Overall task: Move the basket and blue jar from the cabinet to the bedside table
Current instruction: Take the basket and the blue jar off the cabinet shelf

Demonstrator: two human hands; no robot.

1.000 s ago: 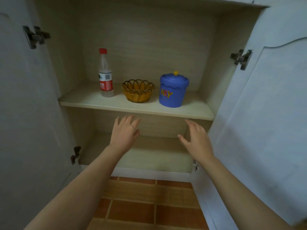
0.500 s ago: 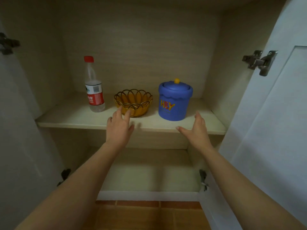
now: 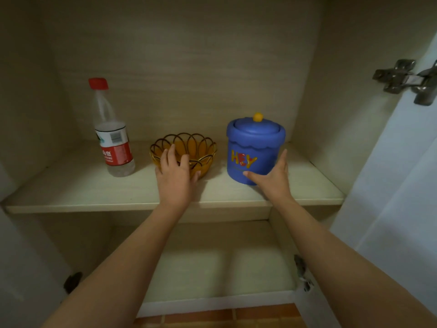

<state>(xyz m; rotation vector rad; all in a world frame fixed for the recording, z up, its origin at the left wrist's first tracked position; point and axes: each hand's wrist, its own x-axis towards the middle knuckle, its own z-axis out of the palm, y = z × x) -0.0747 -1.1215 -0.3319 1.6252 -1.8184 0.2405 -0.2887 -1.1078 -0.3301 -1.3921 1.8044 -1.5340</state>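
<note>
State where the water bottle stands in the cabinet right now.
In the head view, the bottle stands upright at the left of the upper shelf, just left of the basket.

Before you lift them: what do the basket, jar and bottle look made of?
Basket: looks like thin metal wire, glossy gold; open looped rim. Jar: matte blue, smooth and opaque, probably ceramic or plastic; I can't tell which. Bottle: clear thin plastic, see-through body, red cap, printed label.
</note>
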